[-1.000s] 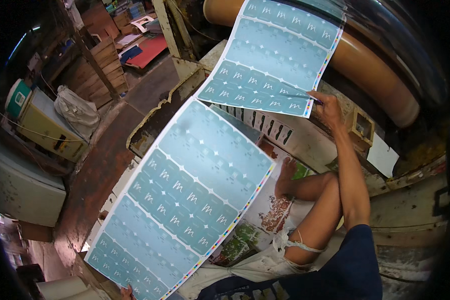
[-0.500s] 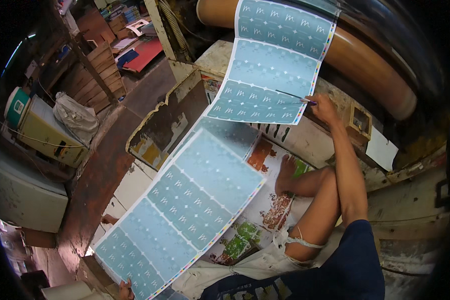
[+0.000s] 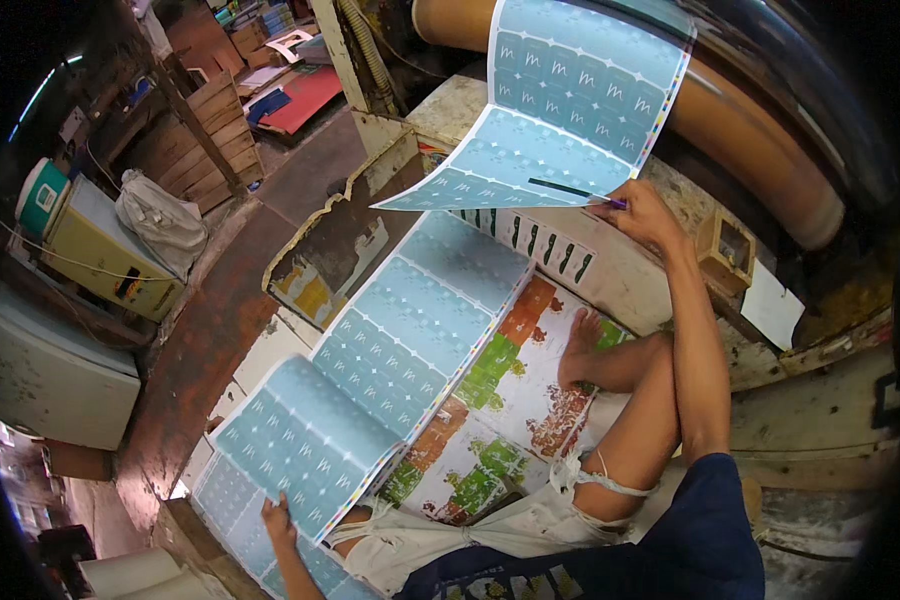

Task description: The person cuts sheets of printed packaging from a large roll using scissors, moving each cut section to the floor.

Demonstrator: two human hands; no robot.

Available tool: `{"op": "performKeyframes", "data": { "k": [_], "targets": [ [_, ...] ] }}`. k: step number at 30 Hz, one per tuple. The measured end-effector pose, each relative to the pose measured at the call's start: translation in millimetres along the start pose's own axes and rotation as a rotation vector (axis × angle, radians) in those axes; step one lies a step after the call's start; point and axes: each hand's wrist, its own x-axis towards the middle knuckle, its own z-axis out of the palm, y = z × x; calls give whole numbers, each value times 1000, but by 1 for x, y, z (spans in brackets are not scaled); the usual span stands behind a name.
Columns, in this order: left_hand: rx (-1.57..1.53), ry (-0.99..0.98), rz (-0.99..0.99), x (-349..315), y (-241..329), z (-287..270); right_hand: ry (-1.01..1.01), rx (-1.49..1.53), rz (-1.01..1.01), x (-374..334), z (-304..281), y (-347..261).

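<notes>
A teal printed sheet (image 3: 580, 130) hangs from the machine at the top, its lower left corner curling outward. At its right edge is my right hand (image 3: 652, 215), fingers closed round a thin dark stick (image 3: 570, 188) with a purple end. The stick lies across the sheet's lower part. Below, another teal printed sheet (image 3: 300, 440) bends up and over, above more printed sheets (image 3: 410, 320) laid on a slanting surface. My left hand (image 3: 278, 520) grips the bent sheet near its lower edge; the fingertips are partly hidden.
A brown roller (image 3: 750, 150) crosses the upper right. A small wooden box (image 3: 724, 250) and a white card (image 3: 772, 303) sit on the machine ledge at right. My bare foot (image 3: 580, 345) rests on a paint-stained board (image 3: 510, 400). A jagged-edged panel (image 3: 320, 255) stands left of the sheets.
The upper sheet's lower end has lifted and curled, and more of it bends outward. The lower sheet has dropped and folded over toward me. My left hand has moved up and right.
</notes>
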Motion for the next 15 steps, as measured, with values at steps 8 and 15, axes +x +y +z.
{"op": "performKeyframes", "data": {
  "k": [8, 15],
  "targets": [
    [482, 245, 188, 0, 34, -44, 5, 157, -39, -17, 1, -19],
    [370, 293, 181, -1, -15, -91, -70, 81, -126, 8, -18, -52]
  ]
}}
